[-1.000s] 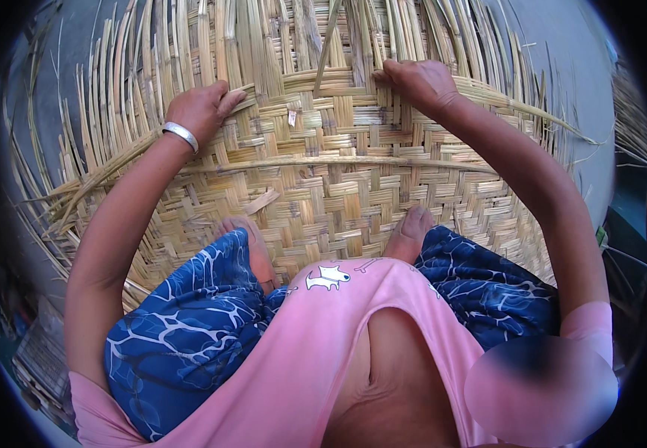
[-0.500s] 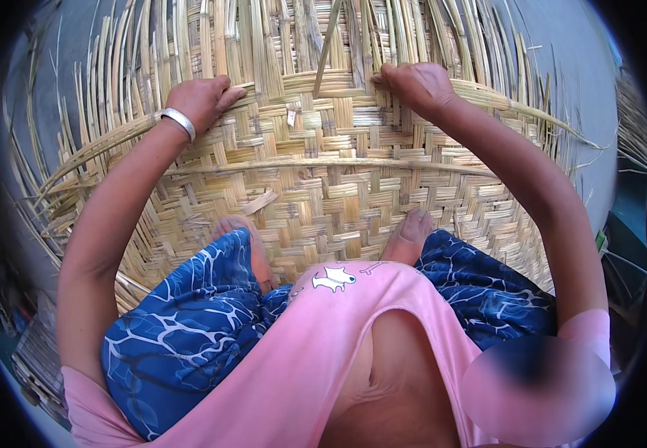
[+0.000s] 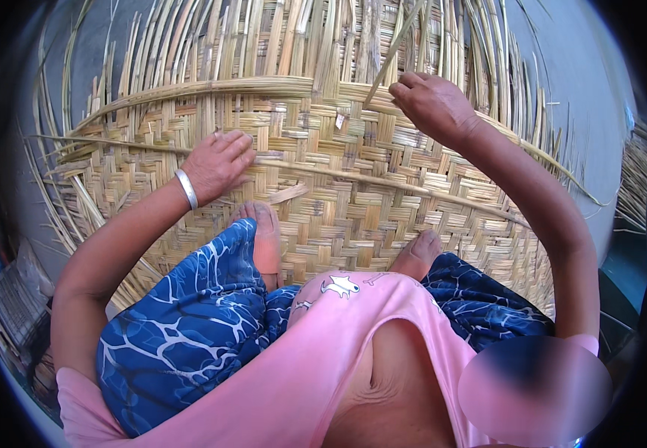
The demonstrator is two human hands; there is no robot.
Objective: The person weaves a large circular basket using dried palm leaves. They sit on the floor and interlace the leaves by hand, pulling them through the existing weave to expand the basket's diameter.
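Woven mat point(image 3: 338, 250), edge strips point(image 3: 328, 45), floor point(image 3: 588, 93) alongside

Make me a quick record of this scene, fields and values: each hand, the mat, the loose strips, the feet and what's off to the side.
Left hand: left hand over a long thin strip lying across the mat; grip unclear
Right hand: right hand, fingers curled, near a slanting loose strip; grip unclear
Mat: woven mat, straw-coloured, with unwoven ends along its far side
Left wrist: silver-coloured bangle
Feet: bare left foot and right foot on the mat
Far right: bundle of thin stalks
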